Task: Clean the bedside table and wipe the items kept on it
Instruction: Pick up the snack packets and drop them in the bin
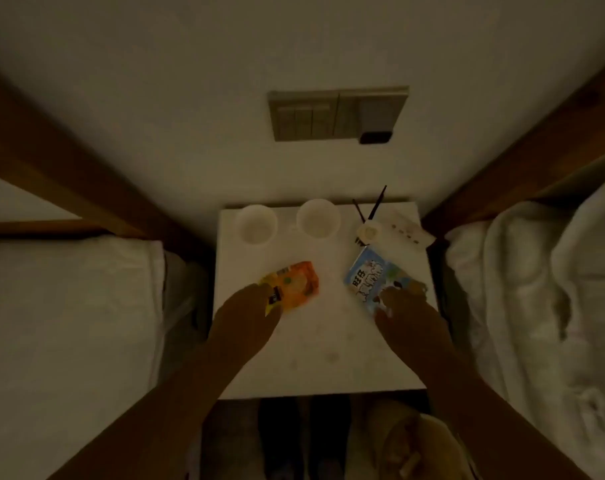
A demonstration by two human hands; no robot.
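A white bedside table (322, 372) stands between two beds in dim light. My left hand (242, 317) grips the near corner of an orange snack packet (296, 284) lying on the table's left half. My right hand (410, 311) holds the near end of a blue and white snack packet (370, 273) on the right half. Two white cups (256, 223) (317, 218) stand along the back edge. A small white reed diffuser (367, 232) with dark sticks sits at the back right, beside a white power strip (406, 228). Faint spots mark the table's front area.
A bed with white sheets (69, 306) flanks the table on the left, and a rumpled white duvet (536, 289) lies on the right. Wall switches and a plugged-in adapter (339, 114) are above the table. Shoes (304, 438) sit on the floor below the table's front edge.
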